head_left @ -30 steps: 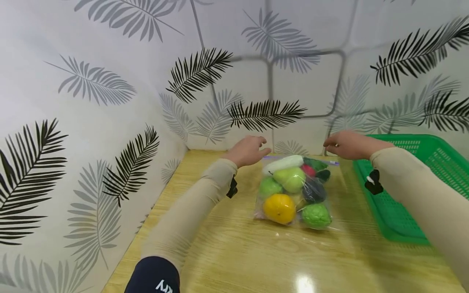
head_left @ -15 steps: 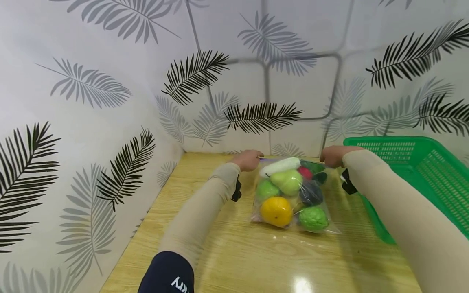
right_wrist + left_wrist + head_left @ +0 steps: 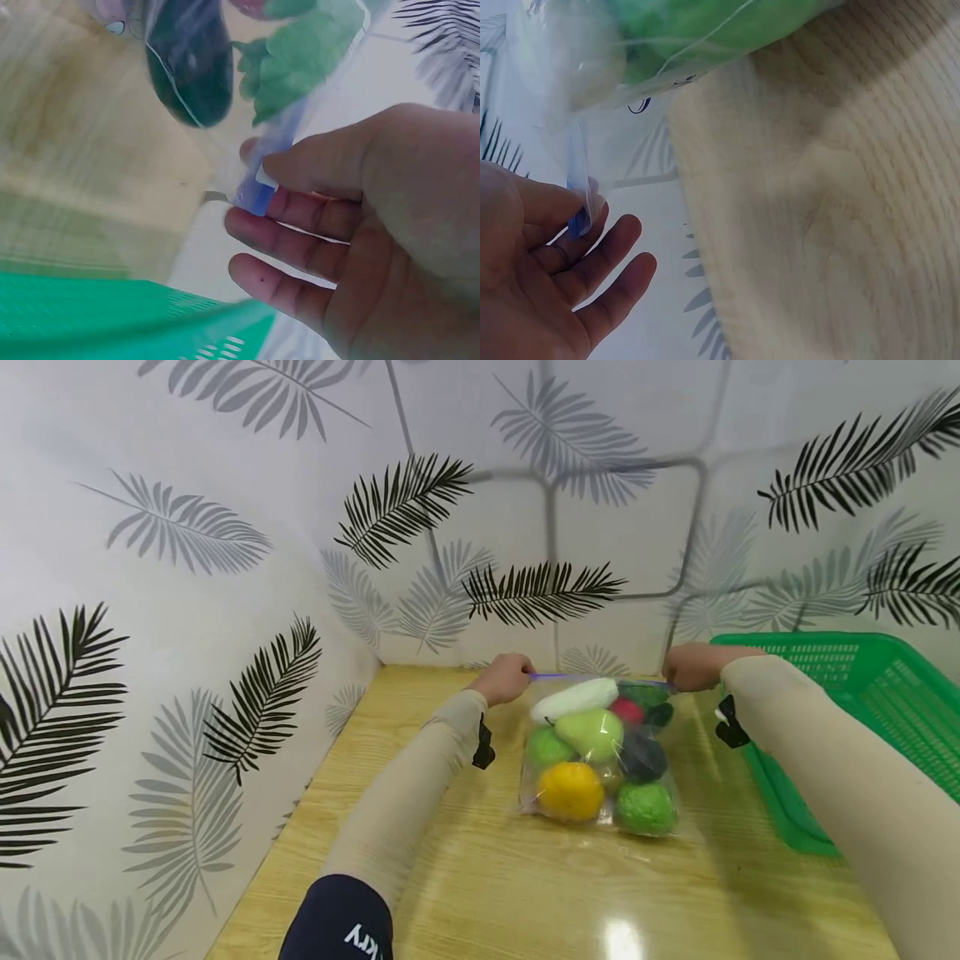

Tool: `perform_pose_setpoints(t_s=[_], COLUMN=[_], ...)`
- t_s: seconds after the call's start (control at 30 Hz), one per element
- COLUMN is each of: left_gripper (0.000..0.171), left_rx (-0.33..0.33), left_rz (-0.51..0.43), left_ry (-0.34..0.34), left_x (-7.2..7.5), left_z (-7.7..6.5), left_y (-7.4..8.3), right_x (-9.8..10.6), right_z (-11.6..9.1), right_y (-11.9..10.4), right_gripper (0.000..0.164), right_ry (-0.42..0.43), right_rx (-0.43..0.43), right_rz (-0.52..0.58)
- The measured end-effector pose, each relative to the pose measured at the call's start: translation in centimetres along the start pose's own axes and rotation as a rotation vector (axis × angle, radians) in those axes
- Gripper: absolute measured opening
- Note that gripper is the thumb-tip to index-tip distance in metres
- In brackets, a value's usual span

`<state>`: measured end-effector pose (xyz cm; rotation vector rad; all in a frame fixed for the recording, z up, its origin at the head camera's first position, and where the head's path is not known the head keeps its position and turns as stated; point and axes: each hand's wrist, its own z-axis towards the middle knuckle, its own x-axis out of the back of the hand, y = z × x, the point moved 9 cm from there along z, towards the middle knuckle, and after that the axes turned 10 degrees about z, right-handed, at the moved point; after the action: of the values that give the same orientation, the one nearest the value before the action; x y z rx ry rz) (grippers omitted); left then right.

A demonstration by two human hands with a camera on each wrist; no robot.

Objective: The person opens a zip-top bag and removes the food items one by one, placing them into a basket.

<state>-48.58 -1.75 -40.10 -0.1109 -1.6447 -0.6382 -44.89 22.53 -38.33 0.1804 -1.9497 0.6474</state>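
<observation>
A clear zip bag point(image 3: 611, 772) with a blue-purple top strip holds several fruits and vegetables. Inside it show an orange round fruit point(image 3: 571, 792), a green pear point(image 3: 592, 735), a long white vegetable point(image 3: 576, 699) and a crinkled green one point(image 3: 646, 808). My left hand point(image 3: 504, 678) pinches the top left corner between thumb and finger; in the left wrist view the other fingers stay loose. At the top right corner, my right hand point(image 3: 693, 667) pinches the strip, and a white slider point(image 3: 265, 177) sits by the thumb.
To the right stands a green plastic basket point(image 3: 840, 647) with perforated walls, close to my right forearm. The bag is over a wood-grain table point(image 3: 450, 877). A leaf-patterned wall point(image 3: 517, 527) rises behind and at the left.
Both hands came down from above the bag to its top corners and took hold of them. The bag's top edge is now lifted slightly and drawn straight between them.
</observation>
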Motion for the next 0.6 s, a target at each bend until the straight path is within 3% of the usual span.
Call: perform_pose_setpoints(t_s=[0.2, 0.43, 0.6], left_gripper=[0.03, 0.025, 0.022], left_rx=[-0.007, -0.032, -0.066], left_rz=[-0.051, -0.115, -0.142], left_ry=[0.079, 0.201, 0.263], left_x=[2.4, 6.4, 8.1], left_z=[-1.5, -4.4, -6.5], left_y=[0.1, 1.4, 2.5], right_x=[1.5, 3.6, 4.0], right_z=[-3.0, -6.6, -9.3], right_y=[-2.2, -4.8, -6.5], right_gripper=[0.034, 0.024, 0.019], right_ry=[0.022, 0.155, 0.23], right_rx=[0.003, 0.038, 0.07], right_rz=[0.059, 0.041, -0.002])
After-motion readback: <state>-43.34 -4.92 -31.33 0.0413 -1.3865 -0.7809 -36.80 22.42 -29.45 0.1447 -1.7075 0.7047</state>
